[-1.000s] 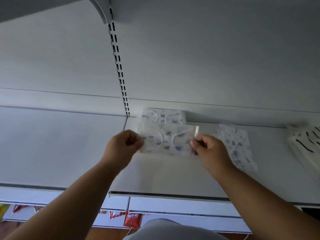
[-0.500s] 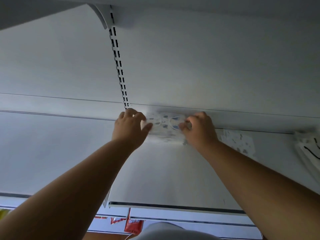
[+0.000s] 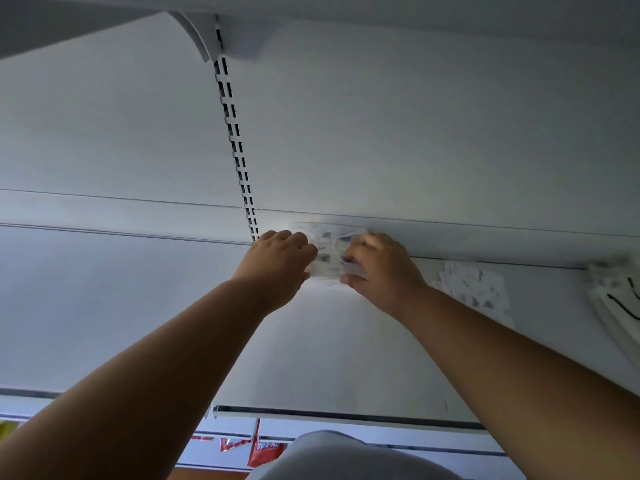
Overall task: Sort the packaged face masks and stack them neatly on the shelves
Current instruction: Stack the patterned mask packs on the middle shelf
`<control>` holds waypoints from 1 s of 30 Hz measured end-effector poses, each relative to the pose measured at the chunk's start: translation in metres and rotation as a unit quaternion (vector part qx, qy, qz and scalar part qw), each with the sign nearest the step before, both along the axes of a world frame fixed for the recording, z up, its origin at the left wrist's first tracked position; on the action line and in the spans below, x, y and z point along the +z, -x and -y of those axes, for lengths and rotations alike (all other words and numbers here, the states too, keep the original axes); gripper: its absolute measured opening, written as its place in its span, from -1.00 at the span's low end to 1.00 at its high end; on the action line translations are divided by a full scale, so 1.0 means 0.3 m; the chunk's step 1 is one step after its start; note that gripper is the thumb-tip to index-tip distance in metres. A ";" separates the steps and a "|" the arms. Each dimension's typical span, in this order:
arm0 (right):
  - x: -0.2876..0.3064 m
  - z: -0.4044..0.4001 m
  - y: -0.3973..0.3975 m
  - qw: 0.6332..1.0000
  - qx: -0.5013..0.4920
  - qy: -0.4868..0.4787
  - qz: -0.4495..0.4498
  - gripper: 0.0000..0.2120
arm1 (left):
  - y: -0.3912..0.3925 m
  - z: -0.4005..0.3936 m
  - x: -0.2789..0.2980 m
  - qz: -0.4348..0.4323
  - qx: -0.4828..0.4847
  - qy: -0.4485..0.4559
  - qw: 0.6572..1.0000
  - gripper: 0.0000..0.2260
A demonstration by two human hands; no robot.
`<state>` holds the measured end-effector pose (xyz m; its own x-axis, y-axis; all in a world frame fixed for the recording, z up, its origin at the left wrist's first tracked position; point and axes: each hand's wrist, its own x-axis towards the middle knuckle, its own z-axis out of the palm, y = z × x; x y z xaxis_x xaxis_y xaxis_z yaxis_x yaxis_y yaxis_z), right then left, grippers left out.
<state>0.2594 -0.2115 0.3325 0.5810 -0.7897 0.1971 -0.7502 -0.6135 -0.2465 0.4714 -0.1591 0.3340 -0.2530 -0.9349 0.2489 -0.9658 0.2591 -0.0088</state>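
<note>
left hand (image 3: 277, 259): far in at the back of the shelf (image 3: 346, 358), fingers curled over the left end of the mask packet (image 3: 327, 258); it seems to hold that end, though the fingertips are hidden behind the knuckles.
right hand (image 3: 375, 265): fingers bent around the right end of the same packet, with the clear plastic edge showing under the fingertips; a bit blurred, so i cannot tell how firm the grip is.
mask packet: white with blue-grey marks, lying on the shelf against the back wall (image 3: 381, 133), just right of the slotted upright (image 3: 239, 157).
long axis: left to right, along the back wall, so each hand has one short end.
which hand is nearer: both touch it, and neither is clearly closer; the packet lies straight ahead between them.
what is under it: i cannot tell if it lies on another packet, as the hands cover the front edge.
other masks: a loose patterned packet (image 3: 474, 285) near the right forearm, and a white bundle with black loops (image 3: 616, 299) at the far right.
step, as i judge: squaring the packet against the wall before letting go.
risk: the film looks slippery, so the packet may slide crooked.
</note>
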 end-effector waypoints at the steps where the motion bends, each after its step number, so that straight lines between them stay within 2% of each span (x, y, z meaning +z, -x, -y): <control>1: 0.001 -0.011 0.009 1.000 -0.004 0.009 0.015 -0.65 | 0.015 -0.016 0.009 -0.012 0.008 0.009 1.000 -0.72; 6: -0.002 -0.089 0.112 0.994 -0.068 0.003 0.089 -0.66 | 0.152 -0.137 0.019 -0.098 0.007 0.044 0.994 -0.73; 10: -0.011 -0.161 0.243 0.989 -0.132 -0.011 0.070 -0.70 | 0.279 -0.201 0.017 -0.147 -0.019 -0.052 0.988 -0.70; 12: -0.017 -0.190 0.317 0.981 -0.189 -0.023 0.023 -0.62 | 0.352 -0.214 0.022 -0.226 -0.009 -0.115 0.967 -0.69; 13: -0.018 -0.203 0.351 0.974 -0.223 -0.043 -0.016 -0.56 | 0.392 -0.216 0.023 -0.289 0.013 -0.154 0.945 -0.68; 14: -0.018 -0.215 0.382 0.964 -0.252 -0.069 -0.058 -0.51 | 0.432 -0.216 0.026 -0.365 0.046 -0.207 0.907 -0.66; 15: -0.018 -0.227 0.408 0.953 -0.273 -0.099 -0.086 -0.50 | 0.471 -0.213 0.030 -0.451 0.085 -0.274 0.845 -0.64; 17: -0.025 -0.252 0.446 0.947 -0.271 -0.153 -0.073 -0.54 | 0.540 -0.202 0.033 -0.603 0.159 -0.380 0.683 -0.61; 18: -0.028 -0.264 0.460 0.951 -0.253 -0.173 -0.034 -0.57 | 0.570 -0.194 0.034 -0.651 0.184 -0.405 0.615 -0.63; 19: -0.027 -0.277 0.468 0.952 -0.237 -0.194 0.008 -0.60 | 0.596 -0.183 0.035 -0.684 0.199 -0.414 0.566 -0.69; 21: -0.017 -0.292 0.482 0.945 -0.231 -0.210 0.094 -0.63 | 0.640 -0.158 0.032 -0.721 0.226 -0.402 0.517 -0.82; 23: -0.003 -0.291 0.502 0.935 -0.275 -0.187 0.122 -0.66 | 0.677 -0.132 0.025 -0.739 0.262 -0.377 0.494 -0.87; 25: 0.008 -0.275 0.532 0.904 -0.324 -0.224 0.166 -0.66 | 0.712 -0.103 0.017 -0.735 0.286 -0.359 0.499 -0.88; 27: 0.017 -0.253 0.560 0.843 -0.362 -0.309 0.249 -0.62 | 0.743 -0.079 0.003 -0.725 0.302 -0.351 0.510 -0.84; 30: 0.030 -0.214 0.594 0.755 -0.381 -0.388 0.367 -0.55 | 0.778 -0.054 -0.005 -0.705 0.323 -0.353 0.523 -0.81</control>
